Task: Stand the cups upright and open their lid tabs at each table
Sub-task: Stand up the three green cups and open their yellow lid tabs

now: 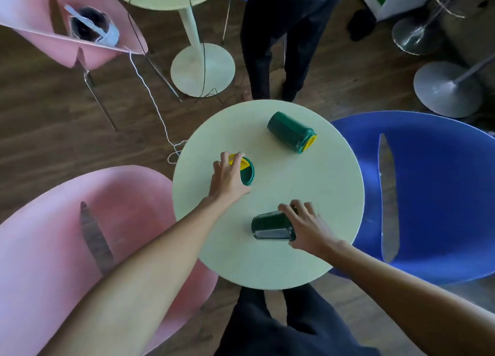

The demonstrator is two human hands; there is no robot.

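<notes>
1. Wooden floor carries a small round table (267, 262), pale top; three dark green cups with yellow lids are on it.
2. Left hand (227, 179) is wrapped over the cup at the table's left (247, 175), fingertips on its yellow lid tab (242, 163). This cup appears upright or nearly so; how firmly it is held cannot be told.
3. Right hand (308, 227) grasps the lid end of the near cup (272, 226), which lies on its side, base pointing left. Fingers are curled around it; the lid is hidden.
4. Far cup (290, 132) lies on its side, untouched, lid toward the blue chair (428, 195).
5. Handling judgement: cups look like stiff, light plastic with smooth walls, likely to roll when on their sides. Best hold is around the body near the lid; the tab needs a fingertip lift while the other fingers steady the cup.
6. Surroundings: pink chair (67, 248) at left, blue chair at right, both close to the table edge. A standing person's legs (278, 61) are just beyond the table. A white cord (150, 93) trails on the floor. Nothing lies between the hands and the cups; the table's edge is the main risk for a rolling cup.
</notes>
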